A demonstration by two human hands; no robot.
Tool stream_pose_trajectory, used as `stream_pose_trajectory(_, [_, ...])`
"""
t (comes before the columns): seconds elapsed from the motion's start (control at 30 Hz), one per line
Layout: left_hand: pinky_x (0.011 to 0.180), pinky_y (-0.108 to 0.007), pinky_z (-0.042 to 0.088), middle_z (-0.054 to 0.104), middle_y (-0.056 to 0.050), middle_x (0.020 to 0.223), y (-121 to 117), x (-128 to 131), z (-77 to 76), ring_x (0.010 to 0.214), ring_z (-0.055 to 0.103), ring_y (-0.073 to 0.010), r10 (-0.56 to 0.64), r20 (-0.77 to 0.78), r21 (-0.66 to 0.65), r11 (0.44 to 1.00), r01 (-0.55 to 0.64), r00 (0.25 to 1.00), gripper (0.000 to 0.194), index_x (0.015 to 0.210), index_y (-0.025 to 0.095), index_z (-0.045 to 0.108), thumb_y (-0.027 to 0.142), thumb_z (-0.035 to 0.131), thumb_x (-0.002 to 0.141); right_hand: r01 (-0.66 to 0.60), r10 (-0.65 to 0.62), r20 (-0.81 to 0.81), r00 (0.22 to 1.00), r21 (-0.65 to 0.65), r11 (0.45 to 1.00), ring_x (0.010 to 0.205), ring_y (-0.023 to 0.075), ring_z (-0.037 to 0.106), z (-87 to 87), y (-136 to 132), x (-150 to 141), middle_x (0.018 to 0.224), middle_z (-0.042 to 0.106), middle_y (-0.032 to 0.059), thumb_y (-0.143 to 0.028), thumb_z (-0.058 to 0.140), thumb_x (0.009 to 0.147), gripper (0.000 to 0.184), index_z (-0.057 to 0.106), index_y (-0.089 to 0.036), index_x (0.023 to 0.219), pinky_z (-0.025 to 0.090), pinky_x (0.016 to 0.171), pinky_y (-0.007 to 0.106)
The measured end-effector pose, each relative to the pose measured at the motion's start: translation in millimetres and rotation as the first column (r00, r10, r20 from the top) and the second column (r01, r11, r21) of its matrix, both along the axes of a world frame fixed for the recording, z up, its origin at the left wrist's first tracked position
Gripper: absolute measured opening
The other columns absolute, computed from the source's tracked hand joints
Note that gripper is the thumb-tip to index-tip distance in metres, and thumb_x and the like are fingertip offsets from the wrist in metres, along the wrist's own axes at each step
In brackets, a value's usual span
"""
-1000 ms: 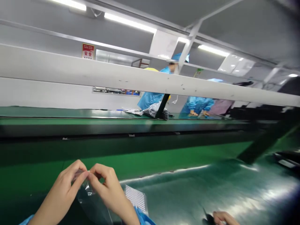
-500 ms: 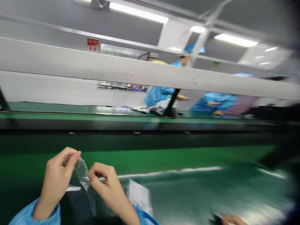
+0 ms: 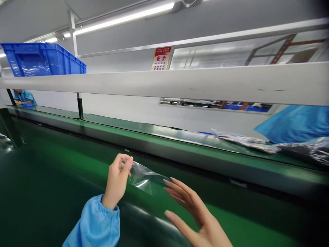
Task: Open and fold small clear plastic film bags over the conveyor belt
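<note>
Factory bay, long green worktop w/ raised rail along its far edge, white shelf beam above, blue plastic crate on the beam at far left, red safety sign on the wall behind. Co-worker in blue gown way down the far end; another blue gown cut off at right, near crumpled silvery bags.

L hand, blue sleeve at wrist, firmly pinches clear plastic film between thumb and fingertips; film trails right, in the air above the worktop's middle. R hand is open, nothing grasped, fingertips just by film's free end; touching or not, can't tell, prob. not.

Risk: one-hand pinch only, so thin film could slip, cling to R fingers or crease. If dropped, clear film is hard to spot on dark green.
</note>
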State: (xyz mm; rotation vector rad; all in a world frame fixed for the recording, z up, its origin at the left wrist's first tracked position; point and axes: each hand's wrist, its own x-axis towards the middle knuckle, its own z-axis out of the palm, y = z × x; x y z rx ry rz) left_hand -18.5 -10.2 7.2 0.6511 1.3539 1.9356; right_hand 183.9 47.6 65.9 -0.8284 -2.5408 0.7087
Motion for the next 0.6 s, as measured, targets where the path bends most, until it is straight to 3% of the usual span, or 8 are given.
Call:
stream_pose_trajectory(0.1, [0.052, -0.018, 0.035, 0.061, -0.006, 0.085, 2, 5, -1.5, 0.055, 0.047, -0.0072, -0.144, 0.024, 0.031, 0.989, 0.143, 0.989, 0.041, 0.092, 0.013, 0.051, 0.052, 0.047, 0.083, 0.049, -0.044, -0.125, 0.991, 0.041, 0.998, 0.106, 0.0093, 0.057, -2.0, -2, -7, 0.119, 0.057, 0.001, -0.034, 0.055, 0.094, 0.035, 0.045, -0.027, 0.127, 0.044, 0.087, 0.008])
stream_pose_trajectory(0.17, [0.051, -0.018, 0.035, 0.061, -0.007, 0.088, 3, 7, -2.1, 0.055, 0.048, -0.0073, -0.257, 0.034, 0.055, 0.965, 0.255, 0.966, 0.044, 0.097, 0.012, 0.049, 0.054, 0.047, 0.082, 0.1, -0.111, -0.244, 0.963, -0.059, 0.993, 0.09, 0.011, 0.063, -0.4, 0, -10, 0.101, 0.065, 0.005, -0.037, 0.055, 0.093, 0.027, 0.054, -0.019, 0.113, 0.047, 0.079, 0.007])
stream_pose_trajectory(0.23, [0.049, -0.017, 0.036, 0.061, -0.009, 0.092, 3, 9, -2.0, 0.054, 0.049, -0.0073, -0.364, 0.037, 0.068, 0.93, 0.361, 0.931, 0.049, 0.101, 0.011, 0.049, 0.056, 0.045, 0.082, 0.163, -0.213, -0.278, 0.937, -0.193, 0.968, 0.078, 0.0134, 0.066, 2.4, 3, -10, 0.087, 0.066, 0.0089, -0.045, 0.059, 0.089, 0.034, 0.056, -0.014, 0.103, 0.049, 0.073, 0.007])
stream_pose_trajectory(0.3, [0.049, -0.017, 0.036, 0.062, -0.011, 0.096, 4, 11, -1.5, 0.055, 0.051, -0.0074, -0.432, 0.033, 0.079, 0.9, 0.428, 0.901, 0.048, 0.104, 0.01, 0.051, 0.054, 0.044, 0.083, 0.236, -0.318, -0.248, 0.915, -0.309, 0.921, 0.074, 0.0161, 0.066, 4.7, 7, -6, 0.087, 0.066, 0.0125, -0.054, 0.064, 0.084, 0.047, 0.055, -0.011, 0.102, 0.052, 0.07, 0.009])
stream_pose_trajectory(0.43, [0.053, -0.016, 0.039, 0.063, -0.011, 0.1, 4, 18, 0.3, 0.061, 0.056, -0.0083, -0.474, 0.03, 0.093, 0.878, 0.47, 0.88, 0.033, 0.103, 0.01, 0.058, 0.036, 0.052, 0.082, 0.343, -0.463, -0.223, 0.858, -0.422, 0.839, 0.074, 0.0195, 0.066, 5.6, 9, 0, 0.091, 0.065, 0.0151, -0.063, 0.07, 0.073, 0.067, 0.051, -0.01, 0.108, 0.055, 0.071, 0.016])
stream_pose_trajectory(0.6, [0.062, -0.017, 0.047, 0.065, -0.009, 0.092, 1, 22, 5.6, 0.064, 0.059, -0.0086, -0.425, 0.047, 0.105, 0.902, 0.418, 0.904, 0.023, 0.097, 0.009, 0.06, 0.021, 0.059, 0.078, 0.384, -0.511, -0.237, 0.826, -0.426, 0.819, 0.068, 0.0179, 0.065, 5.4, 6, -3, 0.088, 0.065, 0.0144, -0.065, 0.072, 0.068, 0.075, 0.047, -0.009, 0.111, 0.055, 0.068, 0.016])
